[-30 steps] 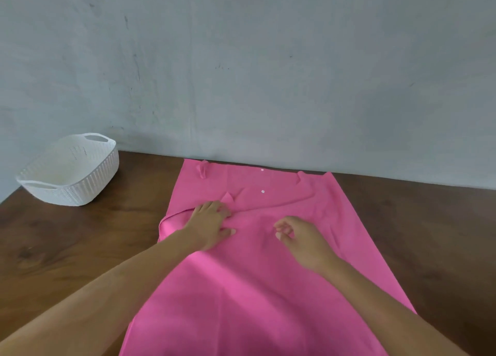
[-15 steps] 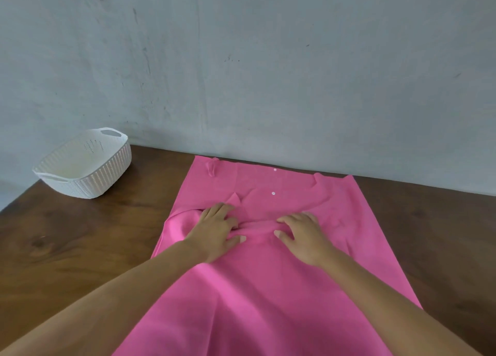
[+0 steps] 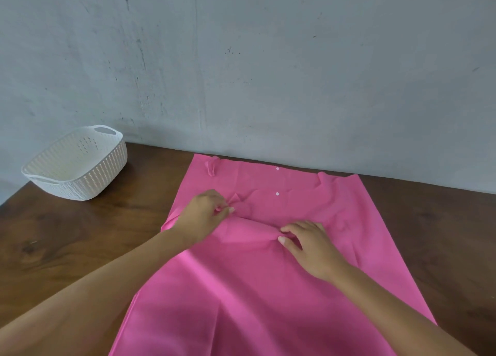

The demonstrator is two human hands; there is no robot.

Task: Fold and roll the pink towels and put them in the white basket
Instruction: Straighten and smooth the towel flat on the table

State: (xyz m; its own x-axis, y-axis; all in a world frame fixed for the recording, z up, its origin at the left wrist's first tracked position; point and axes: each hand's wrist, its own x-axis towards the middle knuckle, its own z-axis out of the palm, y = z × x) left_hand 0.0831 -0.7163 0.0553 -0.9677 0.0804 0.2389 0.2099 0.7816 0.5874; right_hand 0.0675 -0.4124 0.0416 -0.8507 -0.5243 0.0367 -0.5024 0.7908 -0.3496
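The pink towel [image 3: 241,288] lies spread on the table [image 3: 80,235], well apart from the white basket [image 3: 114,165], and the left hand [image 3: 204,217] and right hand [image 3: 310,247] each pinch a raised ridge across it, so an uneven pull could skew the fold or bunch the cloth.

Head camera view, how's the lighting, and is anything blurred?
Head view: soft, even light, no harsh glare; the white perforated plastic basket casts a faint shadow on the dark wooden table; the pink cloth towel looks sharp.
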